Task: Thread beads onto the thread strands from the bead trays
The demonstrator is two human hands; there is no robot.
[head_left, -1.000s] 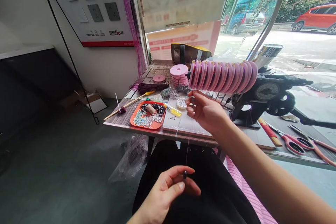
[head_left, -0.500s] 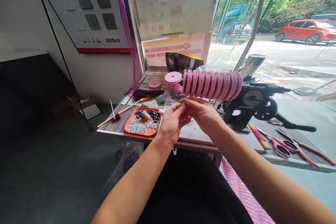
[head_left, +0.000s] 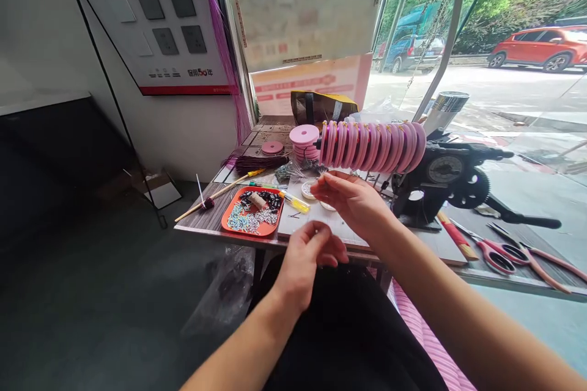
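Note:
My right hand (head_left: pixel 355 198) is raised over the work board, just below the row of pink spools (head_left: pixel 373 146). Its thumb and forefinger are pinched together; whatever lies between the tips is too small to name. Lower down, at the table's front edge, is my left hand (head_left: pixel 309 263), fingers curled and thumb against the forefinger. A fine thread may be in it, but none shows clearly. Between the hands and the orange tray (head_left: pixel 224 224) of beads lie a yellow-handled tool (head_left: pixel 297 202) and a small round white dish (head_left: pixel 308 189).
A black hand-cranked winder (head_left: pixel 443 171) carries the spools. Pink-handled scissors (head_left: pixel 498 256), pliers (head_left: pixel 545 266) and a red-wrapped stick (head_left: pixel 458 237) lie on the right. Loose pink spools (head_left: pixel 304 137), dark thread (head_left: pixel 259 163) and a thin wooden stick (head_left: pixel 219 194) occupy the back left.
My hands were together at the fingertips; the left has drawn down towards me, away from the right. My right hand stays nearly where it was. The yellow-handled tool and dish have come into sight.

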